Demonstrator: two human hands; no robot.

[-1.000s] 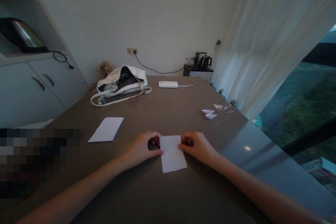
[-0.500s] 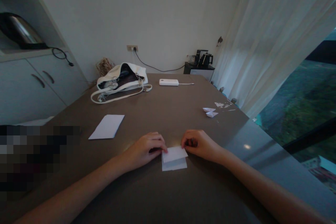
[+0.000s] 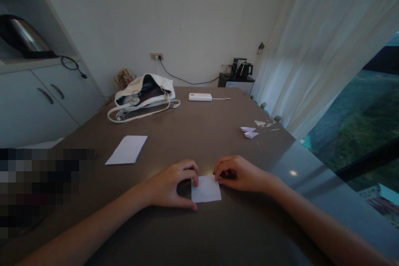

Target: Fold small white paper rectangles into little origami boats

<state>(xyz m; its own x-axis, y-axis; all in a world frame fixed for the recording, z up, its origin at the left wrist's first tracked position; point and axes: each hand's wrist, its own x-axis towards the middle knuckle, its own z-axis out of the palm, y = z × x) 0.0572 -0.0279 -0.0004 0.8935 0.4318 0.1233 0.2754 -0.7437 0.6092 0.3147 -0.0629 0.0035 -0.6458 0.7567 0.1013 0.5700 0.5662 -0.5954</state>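
A small white piece of paper (image 3: 206, 190) lies on the brown table between my hands. My left hand (image 3: 174, 183) is at its left side, thumb and index finger spread apart, with the index fingertip on the paper's upper left and the thumb near its lower left corner. At the upper right corner, my right hand (image 3: 238, 173) has its thumb and fingers pinched on the paper. Two small folded paper boats (image 3: 250, 134) sit farther off to the right. Over on the left rests a stack of white paper sheets (image 3: 127, 149).
Toward the back stand a white handbag (image 3: 160, 88) with its strap on the table and a white power bank (image 3: 200, 97) with a short cable. Torn paper scraps (image 3: 264, 124) lie near the right edge. A curtain (image 3: 299, 50) hangs beside the window.
The paper's upper flap, seen earlier standing off the lower part, no longer shows separately. My left thumb has moved down, away from the index finger. My right hand stays at the upper right corner.
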